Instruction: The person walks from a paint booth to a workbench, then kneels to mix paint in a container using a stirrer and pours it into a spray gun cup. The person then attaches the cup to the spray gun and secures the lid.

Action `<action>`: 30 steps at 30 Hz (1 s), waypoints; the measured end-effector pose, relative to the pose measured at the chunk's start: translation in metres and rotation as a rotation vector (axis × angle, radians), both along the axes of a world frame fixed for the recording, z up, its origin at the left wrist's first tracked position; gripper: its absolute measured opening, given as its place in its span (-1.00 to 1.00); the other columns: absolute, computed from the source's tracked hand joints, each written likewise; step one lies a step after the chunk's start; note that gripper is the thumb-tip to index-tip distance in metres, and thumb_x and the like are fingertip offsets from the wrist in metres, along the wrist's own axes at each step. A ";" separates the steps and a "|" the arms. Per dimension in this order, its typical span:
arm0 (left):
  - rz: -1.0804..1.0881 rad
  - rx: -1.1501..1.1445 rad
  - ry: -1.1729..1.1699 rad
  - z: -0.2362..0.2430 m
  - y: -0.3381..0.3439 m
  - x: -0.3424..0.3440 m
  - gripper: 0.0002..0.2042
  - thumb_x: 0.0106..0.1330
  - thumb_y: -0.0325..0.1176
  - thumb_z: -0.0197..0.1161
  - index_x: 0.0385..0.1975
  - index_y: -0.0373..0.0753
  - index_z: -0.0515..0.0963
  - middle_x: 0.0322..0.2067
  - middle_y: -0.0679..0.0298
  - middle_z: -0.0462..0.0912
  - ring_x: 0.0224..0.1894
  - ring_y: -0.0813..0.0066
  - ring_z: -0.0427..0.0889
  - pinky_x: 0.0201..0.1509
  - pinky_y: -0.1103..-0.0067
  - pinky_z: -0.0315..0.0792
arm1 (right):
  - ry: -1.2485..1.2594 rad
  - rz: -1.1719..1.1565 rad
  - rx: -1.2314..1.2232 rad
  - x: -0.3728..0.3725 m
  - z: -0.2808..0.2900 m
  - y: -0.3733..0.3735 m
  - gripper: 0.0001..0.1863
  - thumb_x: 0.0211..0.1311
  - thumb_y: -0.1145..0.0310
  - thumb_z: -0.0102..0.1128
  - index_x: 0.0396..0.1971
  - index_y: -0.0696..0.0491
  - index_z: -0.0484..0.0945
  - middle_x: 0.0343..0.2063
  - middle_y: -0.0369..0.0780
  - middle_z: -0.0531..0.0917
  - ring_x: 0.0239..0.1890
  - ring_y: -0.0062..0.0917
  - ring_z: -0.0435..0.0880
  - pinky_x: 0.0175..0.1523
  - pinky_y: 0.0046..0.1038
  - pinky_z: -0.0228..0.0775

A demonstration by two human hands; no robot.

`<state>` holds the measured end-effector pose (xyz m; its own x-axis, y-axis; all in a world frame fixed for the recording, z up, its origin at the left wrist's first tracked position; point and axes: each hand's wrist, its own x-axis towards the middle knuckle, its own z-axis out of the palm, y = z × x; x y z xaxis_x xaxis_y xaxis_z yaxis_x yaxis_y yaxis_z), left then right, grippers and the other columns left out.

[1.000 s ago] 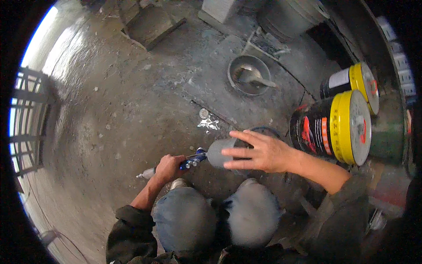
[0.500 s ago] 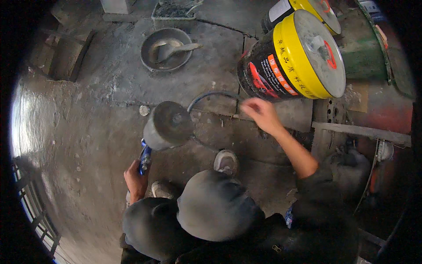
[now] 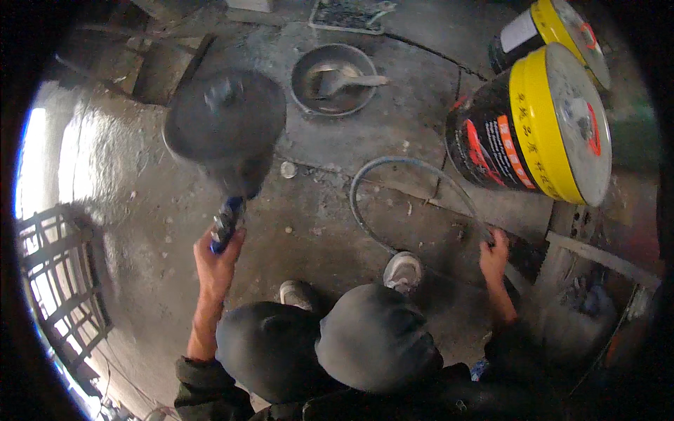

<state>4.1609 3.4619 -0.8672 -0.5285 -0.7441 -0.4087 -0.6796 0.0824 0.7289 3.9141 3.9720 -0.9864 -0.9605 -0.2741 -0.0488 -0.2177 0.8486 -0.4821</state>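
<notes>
My left hand is closed round the blue and silver handle of a hopper spray gun. Its big dark grey hopper is raised above the floor and blurred by motion. Over on the right, my right hand grips a grey hose, which bends in a wide loop down to the floor beside my shoe. Whether the hose joins the gun is not visible.
Beyond the hose, a dark round basin holds a scraper. Two black and yellow drums with red lid handles stand at the right. A shallow tray lies at the back, a slatted metal frame at the left.
The spray gun and hopper have swung up and left in my left hand. My right hand, earlier apart from the hose, has come nearer and taken hold of it. The view has shifted left.
</notes>
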 end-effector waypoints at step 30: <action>0.014 -0.136 0.288 0.119 0.025 -0.119 -0.70 0.25 -0.23 0.19 -0.25 -0.39 0.47 -0.40 -0.13 0.63 -0.27 -0.19 0.62 -0.19 0.16 0.43 | 0.094 0.635 -0.863 -0.019 0.255 -0.381 -0.66 0.20 0.46 0.28 0.00 0.03 0.56 -0.04 -0.28 0.59 -0.13 -0.51 0.62 -0.11 -0.51 0.49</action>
